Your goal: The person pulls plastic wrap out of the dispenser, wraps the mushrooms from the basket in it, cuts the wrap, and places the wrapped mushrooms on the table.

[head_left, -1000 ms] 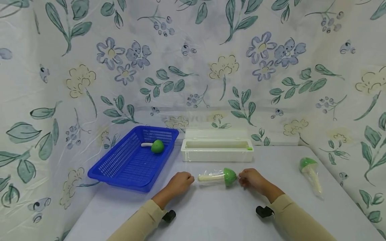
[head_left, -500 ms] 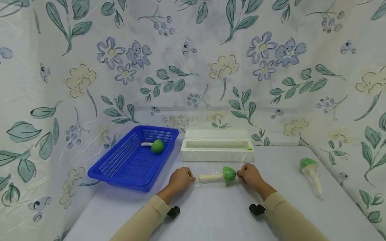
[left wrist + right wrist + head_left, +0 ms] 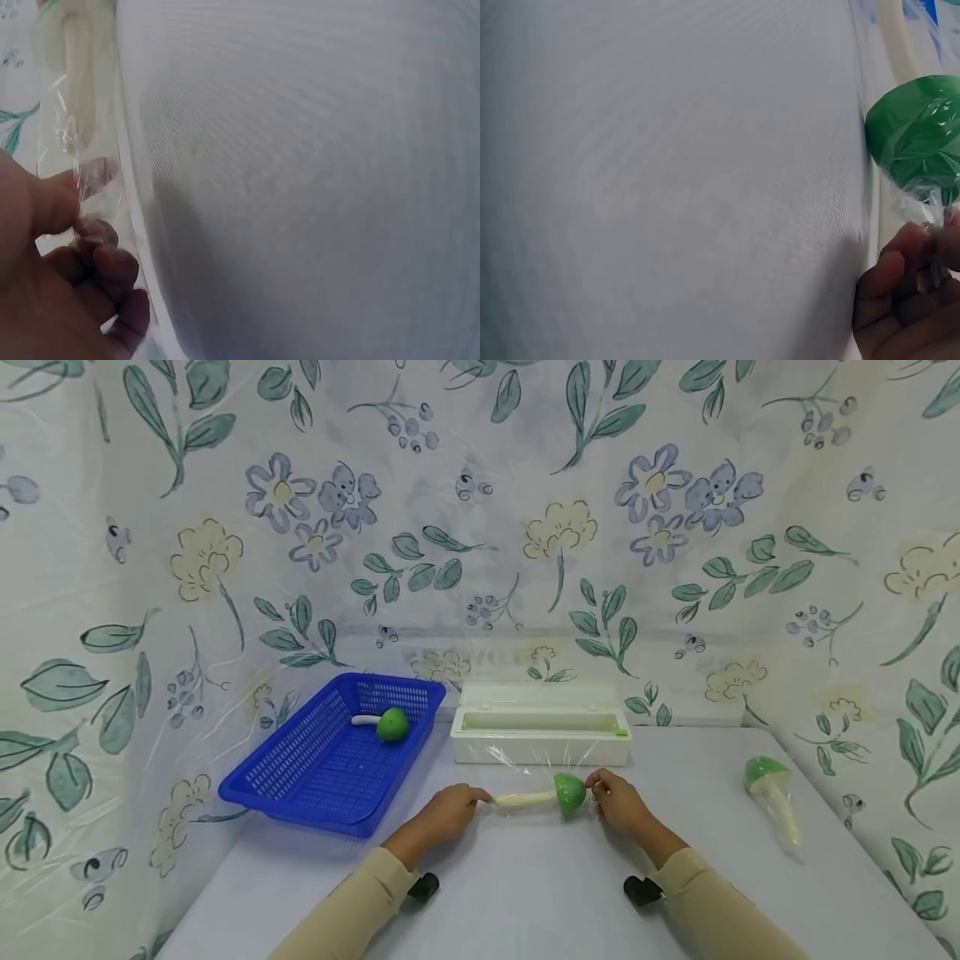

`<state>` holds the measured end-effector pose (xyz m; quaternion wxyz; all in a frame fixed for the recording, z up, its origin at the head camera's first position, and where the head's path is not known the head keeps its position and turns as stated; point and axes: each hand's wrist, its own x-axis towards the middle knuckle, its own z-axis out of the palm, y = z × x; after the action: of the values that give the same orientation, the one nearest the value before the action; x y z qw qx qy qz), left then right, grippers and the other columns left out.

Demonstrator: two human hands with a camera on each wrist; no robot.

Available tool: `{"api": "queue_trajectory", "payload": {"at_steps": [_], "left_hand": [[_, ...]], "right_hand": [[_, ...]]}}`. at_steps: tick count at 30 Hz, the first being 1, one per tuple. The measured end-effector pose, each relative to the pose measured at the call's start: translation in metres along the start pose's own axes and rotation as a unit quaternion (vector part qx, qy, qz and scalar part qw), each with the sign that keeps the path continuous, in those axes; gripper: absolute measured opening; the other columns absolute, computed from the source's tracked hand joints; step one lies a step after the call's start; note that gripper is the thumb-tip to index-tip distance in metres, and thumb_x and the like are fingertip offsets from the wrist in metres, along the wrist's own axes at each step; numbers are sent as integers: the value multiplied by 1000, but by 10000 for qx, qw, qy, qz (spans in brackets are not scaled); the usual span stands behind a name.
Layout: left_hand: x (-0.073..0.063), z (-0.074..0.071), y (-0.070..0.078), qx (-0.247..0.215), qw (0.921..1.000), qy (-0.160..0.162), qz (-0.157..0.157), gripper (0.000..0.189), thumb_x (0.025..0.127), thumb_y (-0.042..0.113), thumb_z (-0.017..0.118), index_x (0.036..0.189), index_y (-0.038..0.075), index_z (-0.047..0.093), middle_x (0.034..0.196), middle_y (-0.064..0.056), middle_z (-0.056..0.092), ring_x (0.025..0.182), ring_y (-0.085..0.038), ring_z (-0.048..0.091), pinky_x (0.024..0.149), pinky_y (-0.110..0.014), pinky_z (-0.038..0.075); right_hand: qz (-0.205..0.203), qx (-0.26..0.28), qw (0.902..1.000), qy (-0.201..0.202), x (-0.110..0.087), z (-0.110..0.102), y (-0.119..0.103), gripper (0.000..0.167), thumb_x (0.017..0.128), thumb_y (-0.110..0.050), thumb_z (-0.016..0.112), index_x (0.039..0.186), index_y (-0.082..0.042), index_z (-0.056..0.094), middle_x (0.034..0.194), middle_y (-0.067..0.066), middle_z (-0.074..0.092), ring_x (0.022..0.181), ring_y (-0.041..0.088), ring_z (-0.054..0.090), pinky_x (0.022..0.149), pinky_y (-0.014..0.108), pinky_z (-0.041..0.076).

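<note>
A mushroom with a green cap (image 3: 570, 794) and a long cream stem (image 3: 525, 799) lies crosswise between the hands, inside clear plastic film (image 3: 105, 176). At the stem end, the left hand (image 3: 448, 811) pinches gathered film between thumb and fingers. The right hand (image 3: 619, 802) pinches a twisted bunch of film (image 3: 930, 206) just beyond the cap. In the right wrist view, the green cap (image 3: 919, 127) shows glossy film creased over it. Film also spreads behind the mushroom toward a white film dispenser box (image 3: 540, 748) with its lid up.
A blue perforated basket (image 3: 300, 814) at the left holds an unwrapped green-capped mushroom (image 3: 392, 725). Another mushroom (image 3: 772, 793), wrapped in film, lies at the table's right. The white table (image 3: 525, 893) meets a floral-patterned curtain (image 3: 480, 568) behind.
Both hands have stayed at the mushroom's ends, drawing slightly inward and gathering the film closer to the stem and cap. The right hand has moved a little up and left.
</note>
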<state>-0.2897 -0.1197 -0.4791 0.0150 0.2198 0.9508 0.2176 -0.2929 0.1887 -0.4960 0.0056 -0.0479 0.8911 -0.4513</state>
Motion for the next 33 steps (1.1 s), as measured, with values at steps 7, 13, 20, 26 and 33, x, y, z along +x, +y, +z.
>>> {"api": "queue_trajectory", "payload": {"at_steps": [7, 13, 20, 26, 33], "left_hand": [[2, 0, -5, -46, 9997, -175, 134, 36, 82, 20, 70, 114, 3, 69, 91, -1, 52, 80, -18, 51, 75, -40, 42], [5, 2, -8, 122, 9981, 462, 399, 36, 78, 9, 78, 113, 6, 70, 89, 1, 49, 79, -15, 49, 73, -35, 46], [7, 0, -8, 68, 9949, 863, 513, 15, 87, 14, 72, 101, 10, 75, 81, 5, 46, 74, -12, 48, 66, -30, 44], [12, 1, -11, -113, 9948, 912, 429, 14, 93, 21, 65, 98, 11, 75, 82, 5, 49, 78, -14, 52, 68, -32, 44], [21, 3, -14, -520, 9939, 873, 418, 15, 95, 19, 62, 87, 10, 71, 77, 1, 47, 74, -16, 45, 66, -34, 38]], "right_hand": [[104, 546, 9984, -60, 1, -1, 0, 15, 97, -4, 51, 106, 1, 62, 77, 6, 57, 66, 17, 52, 57, 30, 44], [222, 538, 9980, -251, 0, -5, 3, 36, 82, -11, 77, 114, -1, 64, 94, 6, 62, 78, 20, 56, 63, 32, 49], [55, 188, 9997, -128, 2, -7, 3, 37, 79, -8, 80, 111, 0, 65, 89, 5, 62, 78, 19, 55, 63, 30, 49], [0, -23, 10000, -2, 5, -7, 1, 25, 85, -12, 75, 107, -1, 69, 88, 2, 65, 77, 17, 57, 64, 29, 50], [-190, -173, 9996, 111, 12, -7, 3, 18, 89, -18, 71, 100, -4, 72, 85, -1, 67, 74, 15, 58, 63, 29, 50]]}}
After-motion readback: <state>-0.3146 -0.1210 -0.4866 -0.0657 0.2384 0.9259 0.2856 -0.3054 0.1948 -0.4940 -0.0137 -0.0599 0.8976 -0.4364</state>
